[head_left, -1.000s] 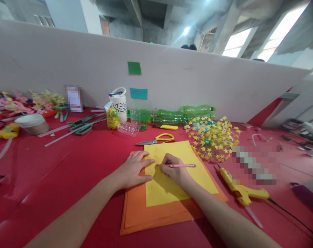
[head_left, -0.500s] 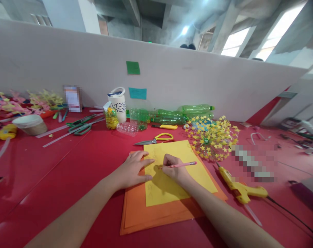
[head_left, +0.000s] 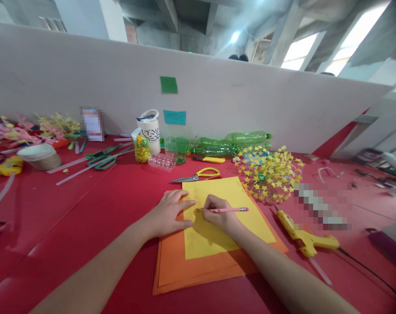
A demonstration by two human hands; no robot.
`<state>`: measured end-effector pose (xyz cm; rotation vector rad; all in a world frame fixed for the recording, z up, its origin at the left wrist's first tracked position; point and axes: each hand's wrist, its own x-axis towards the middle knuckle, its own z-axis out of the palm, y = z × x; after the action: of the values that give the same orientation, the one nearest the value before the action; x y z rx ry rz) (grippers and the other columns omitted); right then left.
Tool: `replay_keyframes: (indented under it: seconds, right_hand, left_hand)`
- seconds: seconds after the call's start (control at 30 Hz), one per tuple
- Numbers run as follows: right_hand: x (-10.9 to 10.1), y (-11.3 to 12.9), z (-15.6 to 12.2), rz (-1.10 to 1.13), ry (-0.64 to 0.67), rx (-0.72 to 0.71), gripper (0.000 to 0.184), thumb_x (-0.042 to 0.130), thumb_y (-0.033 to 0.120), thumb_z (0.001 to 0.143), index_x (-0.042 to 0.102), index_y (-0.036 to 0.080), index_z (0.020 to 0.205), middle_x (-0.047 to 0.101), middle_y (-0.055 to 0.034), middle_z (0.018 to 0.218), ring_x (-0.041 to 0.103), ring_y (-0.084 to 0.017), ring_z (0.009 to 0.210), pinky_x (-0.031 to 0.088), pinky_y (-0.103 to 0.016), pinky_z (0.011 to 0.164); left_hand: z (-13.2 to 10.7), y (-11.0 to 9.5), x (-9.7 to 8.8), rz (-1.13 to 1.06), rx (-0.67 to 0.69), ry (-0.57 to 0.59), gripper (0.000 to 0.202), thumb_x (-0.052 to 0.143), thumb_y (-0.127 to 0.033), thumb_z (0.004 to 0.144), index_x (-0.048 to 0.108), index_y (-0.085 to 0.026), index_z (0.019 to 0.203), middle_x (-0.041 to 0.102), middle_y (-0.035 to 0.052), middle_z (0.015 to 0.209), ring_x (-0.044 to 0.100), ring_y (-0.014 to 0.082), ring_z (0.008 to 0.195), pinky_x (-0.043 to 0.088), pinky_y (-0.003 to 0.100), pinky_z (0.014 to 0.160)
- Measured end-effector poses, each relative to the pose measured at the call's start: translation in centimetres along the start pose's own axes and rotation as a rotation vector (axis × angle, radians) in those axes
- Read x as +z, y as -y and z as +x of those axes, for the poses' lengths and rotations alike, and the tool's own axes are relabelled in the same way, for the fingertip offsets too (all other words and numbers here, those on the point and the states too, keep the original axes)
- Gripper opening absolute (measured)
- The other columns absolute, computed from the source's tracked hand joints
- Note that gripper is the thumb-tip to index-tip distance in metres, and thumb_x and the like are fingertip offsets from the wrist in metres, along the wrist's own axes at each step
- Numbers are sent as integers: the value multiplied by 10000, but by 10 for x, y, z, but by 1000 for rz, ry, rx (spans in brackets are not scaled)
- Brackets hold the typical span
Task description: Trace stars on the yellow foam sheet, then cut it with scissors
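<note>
My right hand (head_left: 220,213) is closed on a pink pencil (head_left: 229,210), whose tip rests on a yellow sheet (head_left: 247,218). The pencil's eraser end points right. The yellow sheet lies on a larger orange sheet (head_left: 191,270) on the red table (head_left: 87,226). My left hand (head_left: 168,213) lies flat with spread fingers on the yellow sheet's left edge, pressing it down. Faint pencil lines show on the yellow sheet near my hands.
Yellow-handled scissors (head_left: 198,175) lie just beyond the sheets. A yellow glue gun (head_left: 301,235) with a black cord lies at the right. A yellow star ornament (head_left: 266,174), green plastic bottles (head_left: 230,144), a white cup (head_left: 150,131), green scissors (head_left: 103,159) and a bowl (head_left: 39,156) stand further back.
The pencil tilted slightly up half a second ago and lies level again; its tip has shifted a little on the yellow sheet. My left hand has stayed in place.
</note>
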<state>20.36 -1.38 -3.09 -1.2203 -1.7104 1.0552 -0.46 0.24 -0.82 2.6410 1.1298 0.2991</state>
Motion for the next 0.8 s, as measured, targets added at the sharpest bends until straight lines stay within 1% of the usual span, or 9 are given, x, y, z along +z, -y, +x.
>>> replay_keyframes:
  seconds: [0.23,0.4,0.6,0.8]
  right_hand:
    - [2,2,-1,-3,30,-8,76,516,215,729,478,171,679,463,48,540,383,-71,480,275,-174,439]
    - [3,2,0,-27,23,-12,87,529,220,725,490,165,670,465,42,541,381,-72,486,269,-172,435]
    - [3,2,-1,-24,-12,1,81,514,212,711,473,173,653,451,50,528,372,-71,475,263,-174,432]
    - [2,2,-1,-94,-76,11,94,521,212,685,457,179,624,444,50,511,369,-76,467,255,-177,420]
  left_hand:
    - [-1,0,0,3,3,5,545,502,-549,793,444,-290,1268,347,84,1321,305,299,1193,248,441,973]
    - [0,0,0,5,11,8,544,507,-546,791,442,-294,1268,341,83,1326,300,302,1196,248,445,971]
    - [0,0,0,-13,2,7,543,512,-548,787,439,-308,1269,348,77,1322,304,303,1192,250,447,968]
    - [0,0,-1,-22,-2,8,549,516,-551,782,437,-311,1270,354,76,1319,306,307,1191,252,452,964]
